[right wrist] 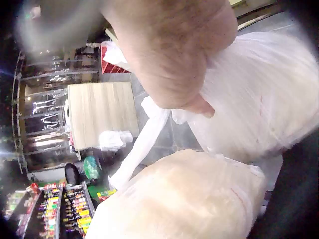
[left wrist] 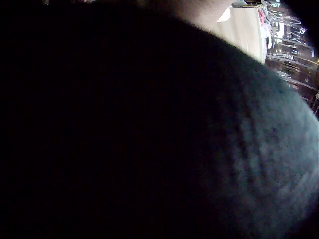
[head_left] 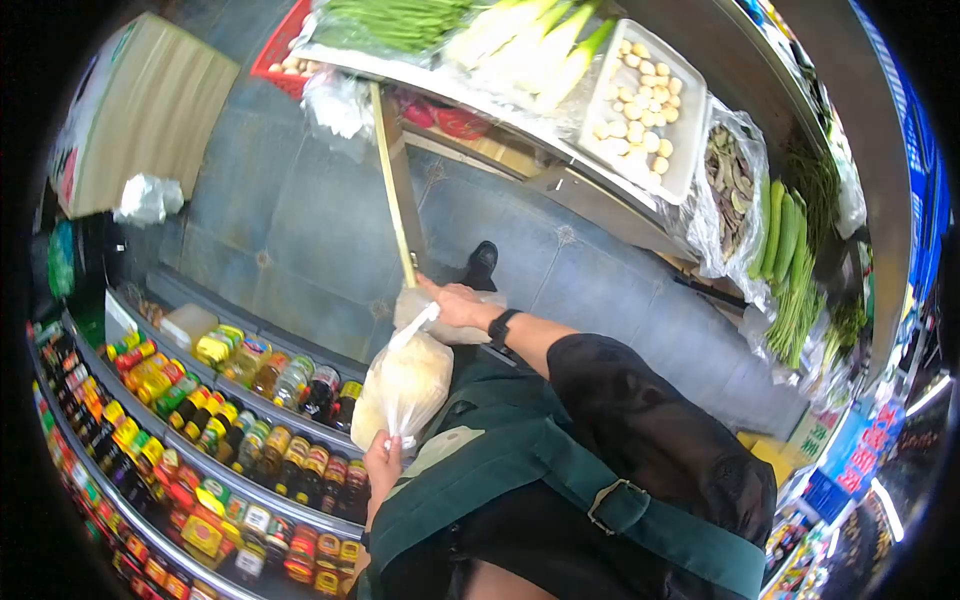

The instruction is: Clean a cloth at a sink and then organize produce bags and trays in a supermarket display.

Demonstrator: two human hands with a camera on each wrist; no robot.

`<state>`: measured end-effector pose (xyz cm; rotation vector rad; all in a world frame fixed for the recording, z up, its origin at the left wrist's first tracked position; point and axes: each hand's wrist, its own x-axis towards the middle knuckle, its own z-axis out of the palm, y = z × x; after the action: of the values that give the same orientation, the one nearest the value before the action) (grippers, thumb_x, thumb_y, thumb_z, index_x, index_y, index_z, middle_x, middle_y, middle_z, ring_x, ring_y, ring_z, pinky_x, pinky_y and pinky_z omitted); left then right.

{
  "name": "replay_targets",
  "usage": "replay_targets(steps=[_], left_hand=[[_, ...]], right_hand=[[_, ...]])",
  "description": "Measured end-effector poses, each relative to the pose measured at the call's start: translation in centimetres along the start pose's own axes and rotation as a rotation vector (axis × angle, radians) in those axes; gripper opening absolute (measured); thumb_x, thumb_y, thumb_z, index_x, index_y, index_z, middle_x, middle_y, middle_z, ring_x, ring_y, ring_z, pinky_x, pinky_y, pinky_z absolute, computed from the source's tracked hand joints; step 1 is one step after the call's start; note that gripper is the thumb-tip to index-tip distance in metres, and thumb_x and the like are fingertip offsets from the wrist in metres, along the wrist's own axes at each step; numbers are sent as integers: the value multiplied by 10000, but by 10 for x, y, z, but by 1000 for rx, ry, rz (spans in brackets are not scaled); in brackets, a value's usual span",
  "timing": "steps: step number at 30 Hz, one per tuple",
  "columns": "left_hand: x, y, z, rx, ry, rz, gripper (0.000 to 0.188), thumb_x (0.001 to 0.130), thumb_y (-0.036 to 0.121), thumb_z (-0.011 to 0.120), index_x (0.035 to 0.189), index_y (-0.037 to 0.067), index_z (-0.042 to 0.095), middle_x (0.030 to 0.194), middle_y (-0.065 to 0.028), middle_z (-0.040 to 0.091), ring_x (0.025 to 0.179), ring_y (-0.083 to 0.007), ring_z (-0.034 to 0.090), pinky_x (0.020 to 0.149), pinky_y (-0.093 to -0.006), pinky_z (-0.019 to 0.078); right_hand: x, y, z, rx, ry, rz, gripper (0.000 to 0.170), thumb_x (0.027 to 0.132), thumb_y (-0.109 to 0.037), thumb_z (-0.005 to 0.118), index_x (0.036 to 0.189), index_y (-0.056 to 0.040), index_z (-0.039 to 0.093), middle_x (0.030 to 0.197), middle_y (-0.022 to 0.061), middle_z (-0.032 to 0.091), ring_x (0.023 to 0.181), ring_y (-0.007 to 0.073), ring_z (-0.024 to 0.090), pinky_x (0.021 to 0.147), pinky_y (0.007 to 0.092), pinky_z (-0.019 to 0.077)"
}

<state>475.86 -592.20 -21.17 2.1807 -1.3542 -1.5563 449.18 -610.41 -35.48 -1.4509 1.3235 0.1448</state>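
Observation:
A clear plastic bag [head_left: 405, 385] with pale yellowish contents hangs before the body in the head view. My left hand [head_left: 380, 464] pinches a gathered bit of it at its lower end. Above, my right hand [head_left: 460, 305], with a black watch at the wrist, grips a second whitish plastic bag [right wrist: 264, 89]. The first bag's white twisted handle [right wrist: 144, 144] runs up to beside the right thumb. Both bags bulge; what they contain is blurred by the plastic. Dark green cloth [left wrist: 279, 149] blocks most of the left wrist view.
Shelves of bottles and jars [head_left: 270, 450] stand at the left. A vegetable stand holds green onions, a white tray [head_left: 690, 150] of round pale mushrooms and cucumbers [head_left: 785, 235]. A large box [head_left: 145, 115] sits on the tiled floor [head_left: 290, 210], near a red basket [head_left: 272, 58].

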Motion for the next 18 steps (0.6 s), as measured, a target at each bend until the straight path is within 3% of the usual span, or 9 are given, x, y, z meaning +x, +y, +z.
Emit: replay_targets(steps=[2,5,7,9,10,12,14,16,18], left_hand=[[-5,-45,17,-77,62,22,157,918,152,560,841,15,547,605,-100,540,591,-107,443,535,-303,409],[-18,-30,24,-252,44,-27,148,932,137,538,852,14,545,630,-66,556,607,-103,458,544,-296,409],[-24,-7,21,-205,20,-70,151,943,131,523,855,10,537,670,-39,563,631,-84,459,557,-276,407],[-27,-2,30,-338,28,-242,160,946,130,520,845,6,530,685,-40,557,640,-66,448,563,-260,402],[-24,-21,43,-345,70,-120,159,950,133,516,847,11,527,663,-34,556,634,-55,446,554,-254,403],[-25,-19,48,-347,97,-126,162,951,133,514,843,13,526,654,-33,558,634,-54,450,553,-254,406],[-16,-40,69,-313,148,-101,168,948,139,519,838,13,528,642,-34,568,633,-56,463,554,-255,416],[-8,-18,75,-380,131,-180,171,946,143,523,839,9,531,641,-40,570,622,-68,462,556,-262,419],[-4,-16,80,-418,140,-196,188,932,165,538,843,-1,540,633,-77,565,581,-113,484,550,-299,426]], right_hand=[[22,-5,14,-82,-21,-229,830,785,-288,616,1476,-141,180,1008,275,613,955,422,593,818,468,477],[52,15,46,-227,35,-412,812,798,-344,620,1473,-228,183,924,273,617,851,423,611,756,471,485],[50,25,28,-137,-82,-236,803,779,-364,662,1450,-172,264,1073,237,606,982,415,581,859,444,466],[66,64,21,-160,194,-425,706,785,-302,641,1405,-135,348,1109,234,602,1028,388,581,878,428,468],[56,54,-9,-174,225,-320,696,789,-291,635,1392,-89,354,1143,234,590,1049,390,571,887,432,461],[68,63,-45,-206,172,-121,746,773,-295,648,1396,-47,321,1101,229,613,1015,389,589,865,433,474],[95,89,-80,-188,320,31,650,739,-299,681,1286,-17,472,1024,221,641,967,374,613,834,431,491],[100,106,-116,-168,360,220,882,648,-238,779,1349,57,333,966,251,642,946,367,622,838,414,487],[107,124,-124,-337,457,282,808,616,-285,804,1241,88,453,1039,250,621,1028,320,598,903,373,461]])
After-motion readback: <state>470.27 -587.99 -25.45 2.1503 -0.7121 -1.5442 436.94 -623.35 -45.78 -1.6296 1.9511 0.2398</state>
